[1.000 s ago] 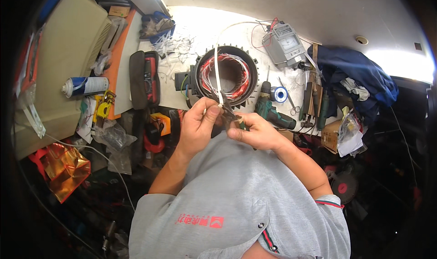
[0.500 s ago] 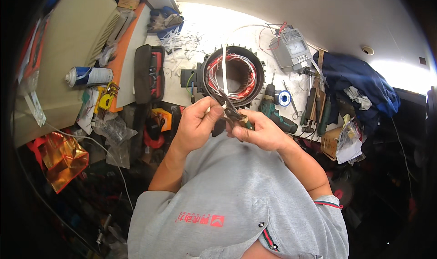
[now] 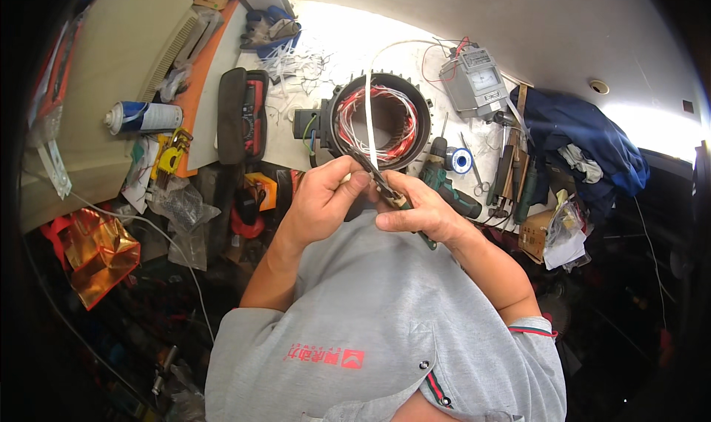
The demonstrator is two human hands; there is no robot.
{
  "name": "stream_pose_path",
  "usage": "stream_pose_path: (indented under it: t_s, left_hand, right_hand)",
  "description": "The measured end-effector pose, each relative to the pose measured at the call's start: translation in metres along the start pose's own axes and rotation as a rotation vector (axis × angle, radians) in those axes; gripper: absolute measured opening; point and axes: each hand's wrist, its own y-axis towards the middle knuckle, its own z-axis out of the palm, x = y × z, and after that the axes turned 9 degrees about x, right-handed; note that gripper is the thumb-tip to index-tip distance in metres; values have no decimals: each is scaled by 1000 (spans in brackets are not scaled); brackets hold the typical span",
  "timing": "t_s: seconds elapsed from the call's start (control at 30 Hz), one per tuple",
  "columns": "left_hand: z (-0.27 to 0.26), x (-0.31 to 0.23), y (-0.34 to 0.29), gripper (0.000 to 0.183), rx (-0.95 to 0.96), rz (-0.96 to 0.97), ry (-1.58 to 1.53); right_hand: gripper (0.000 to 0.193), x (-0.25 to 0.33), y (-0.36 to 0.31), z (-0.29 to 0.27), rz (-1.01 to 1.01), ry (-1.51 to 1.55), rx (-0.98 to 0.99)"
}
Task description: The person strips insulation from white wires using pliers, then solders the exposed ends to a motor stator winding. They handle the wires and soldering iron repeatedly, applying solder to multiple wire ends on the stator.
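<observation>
My left hand (image 3: 326,200) pinches the end of a white cable (image 3: 368,111) between thumb and fingers. Beside it, my right hand (image 3: 428,213) is closed on dark-jawed pliers (image 3: 386,190); a green handle sticks out below the palm. The jaws lie close to the left fingertips, but whether they grip the cable I cannot tell. Just beyond both hands stands a round black motor housing (image 3: 425,114), its open top facing up. Inside sits a ring of red and white windings (image 3: 406,134), and the white cable passes over it from the back of the table.
A cordless drill (image 3: 448,188), a solder spool (image 3: 460,160) and a grey meter (image 3: 478,77) lie right of the housing. Left are a multimeter in a case (image 3: 254,118), loose white strips (image 3: 290,62) and a spray can (image 3: 144,117). Dark blue cloth (image 3: 585,137) is heaped far right.
The pliers have turned in my right hand, and their green handle now shows below the palm. My left hand keeps its pinch with little movement.
</observation>
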Motion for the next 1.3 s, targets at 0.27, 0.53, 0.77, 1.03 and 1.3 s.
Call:
stream_pose_path:
  t_s: [0.27, 0.53, 0.77, 1.03, 1.3]
  left_hand:
    - [0, 29, 1, 22, 81, -43, -470]
    - [9, 33, 15, 21, -143, -300, -1082]
    - [-3, 23, 11, 16, -244, -304, -977]
    - [-162, 84, 12, 27, -667, -237, 353]
    - [-160, 142, 63, 31, -200, -894, 1143]
  right_hand:
    - [35, 3, -5, -2, 102, 35, 54]
    - [43, -4, -2, -8, 22, -205, -9]
    - [40, 18, -22, -11, -128, -31, -108]
    - [43, 23, -12, -2, -188, -62, -233]
    - [47, 6, -13, 8, -179, -41, -267]
